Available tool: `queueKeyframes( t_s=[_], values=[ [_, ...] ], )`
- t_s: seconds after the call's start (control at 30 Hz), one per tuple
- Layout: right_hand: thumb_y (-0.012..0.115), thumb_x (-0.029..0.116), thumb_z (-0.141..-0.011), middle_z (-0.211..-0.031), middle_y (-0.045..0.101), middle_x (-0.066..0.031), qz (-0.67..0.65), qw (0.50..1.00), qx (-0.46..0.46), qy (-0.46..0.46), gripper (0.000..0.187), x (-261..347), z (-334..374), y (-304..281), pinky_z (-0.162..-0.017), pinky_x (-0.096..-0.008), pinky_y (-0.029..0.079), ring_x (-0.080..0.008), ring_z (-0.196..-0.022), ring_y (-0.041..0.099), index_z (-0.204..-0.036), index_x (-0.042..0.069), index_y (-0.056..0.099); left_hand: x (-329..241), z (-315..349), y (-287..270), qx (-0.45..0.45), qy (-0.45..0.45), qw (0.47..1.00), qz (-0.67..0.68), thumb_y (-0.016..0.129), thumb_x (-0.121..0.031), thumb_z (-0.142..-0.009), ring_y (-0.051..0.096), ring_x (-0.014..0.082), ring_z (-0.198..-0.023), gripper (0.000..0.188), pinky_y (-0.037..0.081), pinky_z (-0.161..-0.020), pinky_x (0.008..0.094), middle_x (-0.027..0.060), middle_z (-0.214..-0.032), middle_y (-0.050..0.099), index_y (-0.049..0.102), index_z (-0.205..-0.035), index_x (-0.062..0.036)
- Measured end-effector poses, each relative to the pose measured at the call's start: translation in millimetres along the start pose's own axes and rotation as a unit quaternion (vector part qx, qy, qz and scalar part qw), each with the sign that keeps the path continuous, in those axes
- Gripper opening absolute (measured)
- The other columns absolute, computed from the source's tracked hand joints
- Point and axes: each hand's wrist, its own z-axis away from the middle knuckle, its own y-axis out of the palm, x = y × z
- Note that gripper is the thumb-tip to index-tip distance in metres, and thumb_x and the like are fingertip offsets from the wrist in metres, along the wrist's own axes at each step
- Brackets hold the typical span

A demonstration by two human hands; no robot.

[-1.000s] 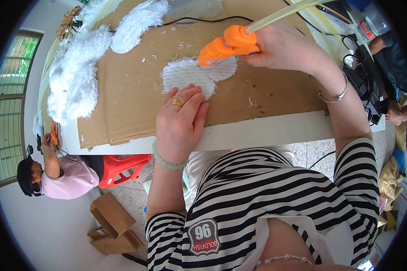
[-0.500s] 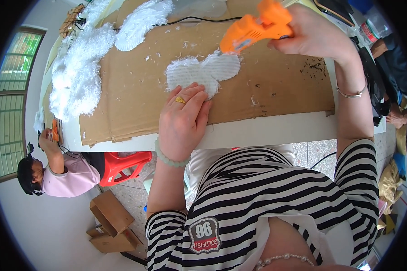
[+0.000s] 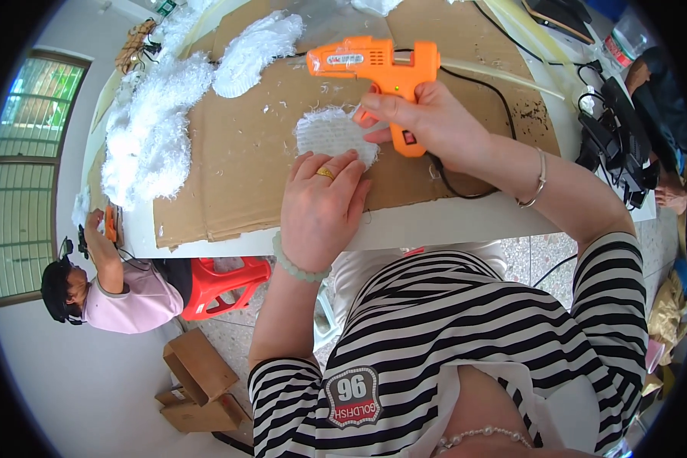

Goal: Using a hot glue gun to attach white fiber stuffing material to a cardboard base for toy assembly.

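My left hand (image 3: pixel 320 200) lies with its fingers flat on the lower edge of a white piece (image 3: pixel 330 130) with a ribbed face and frayed, fuzzy edges. That piece rests on a sheet of brown cardboard (image 3: pixel 237 168); part of it is hidden under my hand and behind the tool. My right hand (image 3: pixel 452 126) is wrapped round the handle of an orange glue gun (image 3: pixel 382 70), held above the right side of the piece. Its nozzle points left, and a long pale glue stick (image 3: pixel 488 70) sticks out of its back.
White fluffy material (image 3: pixel 149 145) is heaped along the left, beside another fuzzy white piece (image 3: pixel 258 53). The gun's black cord (image 3: pixel 505 114) loops across the cardboard. Black devices (image 3: pixel 618 133) and a clear bottle (image 3: pixel 622 42) are at right. A co-worker (image 3: pixel 122 305) sits at left.
The glue gun has swung from pointing down at the white piece to lying level, lower and further left. My left hand stays on the piece.
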Motion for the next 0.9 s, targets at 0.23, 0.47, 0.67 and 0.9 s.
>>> queueKeyframes(
  t_s=[0.23, 0.47, 0.67, 0.9],
  values=[
    [0.059, 0.024, -0.092, -0.102, 0.061, -0.0065, -0.048, 0.999, -0.019, -0.014, 0.028, -18.0, 3.0, 9.5, -0.082, -0.0317, 0.053, -0.0138, -0.097, 0.060, -0.109, 0.003, 0.058, 1.4, -0.5, -4.0, 0.005, 0.017, 1.000, -0.019, 0.066, -0.007, -0.074, 0.061, 0.0299, -0.083, 0.020, 0.047, -0.084, 0.0438, 0.0101, -0.096, 0.067, 0.063, -0.093, -0.0042],
    [0.059, 0.027, -0.091, -0.101, 0.062, -0.0063, -0.058, 0.998, -0.016, -0.017, 0.029, -17.9, 1.2, 6.5, -0.082, -0.0317, 0.053, -0.0142, -0.095, 0.060, -0.108, 0.003, 0.057, 46.1, -9.5, -27.0, -0.062, -0.180, 0.971, 0.143, 0.063, -0.006, -0.082, 0.064, 0.0259, -0.071, 0.013, 0.050, -0.069, 0.0306, 0.0135, -0.087, 0.067, 0.066, -0.094, -0.0008],
    [0.059, 0.026, -0.091, -0.103, 0.062, -0.0076, -0.068, 0.997, -0.022, -0.003, 0.029, -19.4, -0.2, 7.3, -0.082, -0.0318, 0.053, -0.0147, -0.095, 0.060, -0.108, 0.002, 0.057, 94.7, -43.2, -17.4, 0.039, -0.256, 0.951, 0.171, 0.063, -0.012, -0.086, 0.055, 0.0071, -0.074, 0.019, 0.045, -0.067, 0.0229, 0.0032, -0.084, 0.064, 0.066, -0.099, 0.0015],
    [0.060, 0.025, -0.090, -0.103, 0.062, -0.0066, -0.082, 0.997, -0.009, 0.006, 0.029, -15.0, 1.4, 6.3, -0.082, -0.0316, 0.052, -0.0158, -0.098, 0.060, -0.108, 0.003, 0.057, 99.1, -62.3, -8.4, 0.134, -0.199, 0.958, 0.154, 0.065, -0.008, -0.081, 0.056, 0.0137, -0.071, 0.013, 0.045, -0.065, 0.0264, 0.0059, -0.082, 0.062, 0.067, -0.091, 0.0000]
  ],
)
